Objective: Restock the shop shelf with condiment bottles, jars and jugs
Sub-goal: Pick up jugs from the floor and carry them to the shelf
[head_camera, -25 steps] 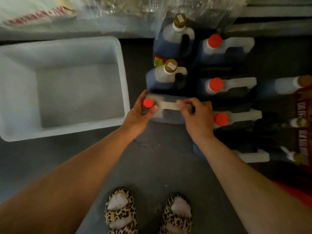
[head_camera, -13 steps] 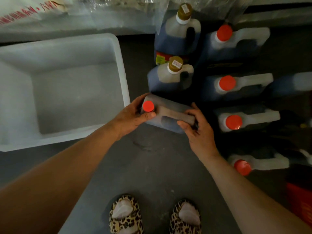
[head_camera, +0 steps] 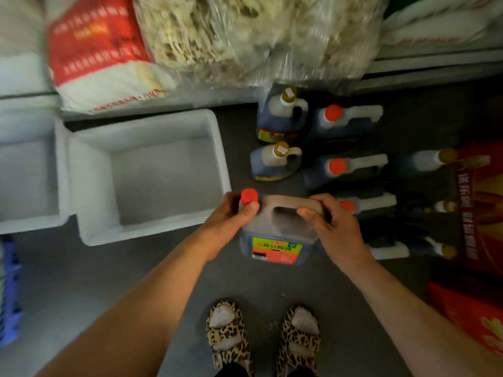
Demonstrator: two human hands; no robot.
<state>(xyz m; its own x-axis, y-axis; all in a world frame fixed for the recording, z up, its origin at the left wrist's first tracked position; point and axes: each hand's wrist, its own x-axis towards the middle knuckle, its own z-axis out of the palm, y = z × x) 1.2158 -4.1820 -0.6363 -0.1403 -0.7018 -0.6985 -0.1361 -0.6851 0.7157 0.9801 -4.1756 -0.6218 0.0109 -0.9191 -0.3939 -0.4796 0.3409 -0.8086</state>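
Both hands on one item: a dark soy-sauce jug [head_camera: 275, 235], red cap [head_camera: 249, 196], yellow/red label facing you. Your left hand [head_camera: 228, 216] is wrapped round the neck, thumb pressed just below the cap. Your right hand [head_camera: 330, 224] has its fingers curled over the far end of the moulded handle [head_camera: 288, 204]. Judgement: two-hand hold because the jug looks full and heavy; neck grip steadies it, handle grip takes the load.

Jug sits upright between your hands, directly fwd of your feet; whether it rests on the floor [head_camera: 122, 281] or is just clear of it, cannot tell.

Beyond your right hand: stock group of approx. matching jugs standing on the floor, red-capped jugs [head_camera: 337, 165] in a row, two gold-capped jugs [head_camera: 280, 151] fwd of the held jug. Likely staged there for reach, handles all running the same way for a quick grab.

Outboard of your left hand: white foam box [head_camera: 89, 186], open top, nothing seen inside. Second white box beside it, further left.

Fwd of both hands: lower shelf edge [head_camera: 435, 66] carrying bagged goods, incl. a clear bag [head_camera: 245, 36] and a red/white sack [head_camera: 98, 50]. Red cartons [head_camera: 479, 202] sit far right.

Status: jug in hand, not yet shelved. Risk: neck grip slipping.
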